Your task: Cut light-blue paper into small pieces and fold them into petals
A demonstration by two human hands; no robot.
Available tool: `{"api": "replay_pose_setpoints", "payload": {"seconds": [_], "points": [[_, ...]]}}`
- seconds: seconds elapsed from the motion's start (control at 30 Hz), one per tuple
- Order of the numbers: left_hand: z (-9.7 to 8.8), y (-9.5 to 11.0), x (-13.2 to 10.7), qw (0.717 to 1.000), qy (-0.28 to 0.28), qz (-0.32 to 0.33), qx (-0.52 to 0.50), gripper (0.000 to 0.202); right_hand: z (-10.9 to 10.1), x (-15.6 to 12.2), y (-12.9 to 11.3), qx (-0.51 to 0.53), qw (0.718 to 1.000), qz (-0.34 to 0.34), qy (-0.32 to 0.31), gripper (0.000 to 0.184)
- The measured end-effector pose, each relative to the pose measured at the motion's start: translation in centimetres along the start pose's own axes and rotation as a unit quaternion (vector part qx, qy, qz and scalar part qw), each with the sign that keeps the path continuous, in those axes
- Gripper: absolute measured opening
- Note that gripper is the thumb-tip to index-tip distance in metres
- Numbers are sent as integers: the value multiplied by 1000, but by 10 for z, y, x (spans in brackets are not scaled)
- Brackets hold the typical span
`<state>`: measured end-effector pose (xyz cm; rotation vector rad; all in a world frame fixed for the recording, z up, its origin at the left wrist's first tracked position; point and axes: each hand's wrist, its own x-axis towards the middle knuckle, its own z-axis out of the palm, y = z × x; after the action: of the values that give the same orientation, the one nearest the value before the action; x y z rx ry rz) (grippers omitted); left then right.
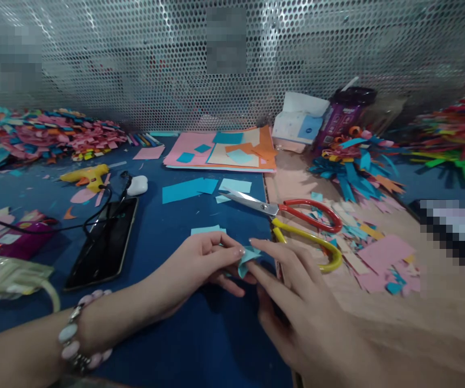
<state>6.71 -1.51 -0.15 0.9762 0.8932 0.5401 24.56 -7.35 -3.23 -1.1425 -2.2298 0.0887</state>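
— Perforated metal sheeting backs a blue table strewn with paper scraps. What's in the hands?

— Left hand and right hand both pinch a small teal paper piece, just in front of the scissors.

— Risk?

— I'd judge the fold could tear or slip if the fingertips squeeze unevenly; the scissors' blades lie close behind the knuckles

Head view: worn on the person's head, looking forward and down over the bench.
Nearness: close above both forearms.
Far edge: perforated wall.
Shared: single view only.
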Motion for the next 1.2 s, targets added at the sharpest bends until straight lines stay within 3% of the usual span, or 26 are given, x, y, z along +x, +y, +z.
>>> {"api": "replay_pose_setpoints", "payload": {"seconds": [0.17,0.3,0.43,0.7,1.2], "points": [[0,-1,-1,999,-18,14,32,24,-6,1,-1,82,995,61,16,37],[-2,-3,2,996,-12,33,78,24,-9,5,-1,182,968,161,59,20],[-3,-5,3,987,-2,56,149,28,-9,13,0,219,948,230,27,12],[2,-3,-1,976,34,59,209,29,-8,18,5,269,924,272,2,12],[1,-1,-2,970,47,64,230,22,-9,18,4,280,927,248,-13,15]]}}
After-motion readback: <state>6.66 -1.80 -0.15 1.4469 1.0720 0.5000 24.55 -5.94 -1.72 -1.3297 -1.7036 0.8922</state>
